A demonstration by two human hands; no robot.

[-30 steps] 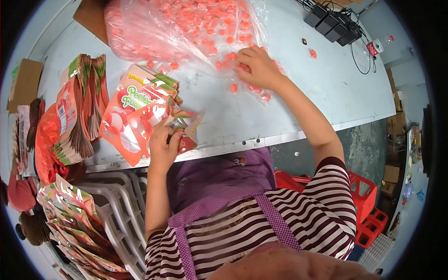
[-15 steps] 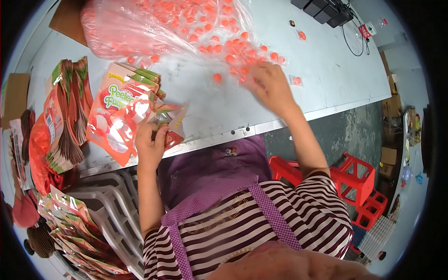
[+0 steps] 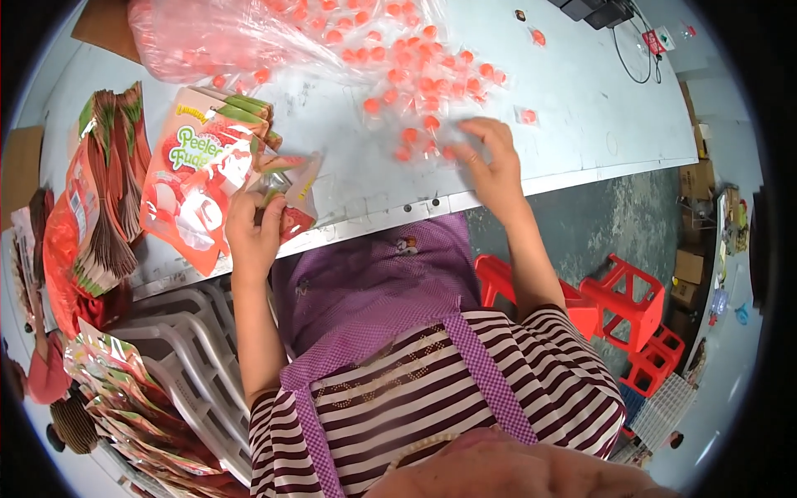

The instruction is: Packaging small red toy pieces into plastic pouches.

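Observation:
My left hand [image 3: 253, 228] is closed on an opened red printed pouch [image 3: 299, 221] near the table's front edge, thumb on its outside. Beside it lies a pile of flat red and green pouches [image 3: 170, 195]. My right hand [image 3: 500, 162] is over the table with thumb and fingers apart, at the right side of loose candies [image 3: 431, 123]. Each candy is a small orange-red piece in a clear wrapper. The fingertips are close to the nearest wrappers; whether they touch is blurred. A large clear plastic bag [image 3: 187, 41] spills the candies from behind.
More pouches [image 3: 104, 191] stand fanned at the table's left. Grey plastic crates [image 3: 195, 340] and further pouches [image 3: 141, 407] sit below left. Red stools [image 3: 627, 303] stand right of me. Black devices with a cable [image 3: 598, 12] are at the far right. One candy [image 3: 527, 116] lies apart.
My right hand has moved right and nearer, away from the pile, and its fingers have spread. Several candies now lie nearer the front edge. The left hand still holds the pouch.

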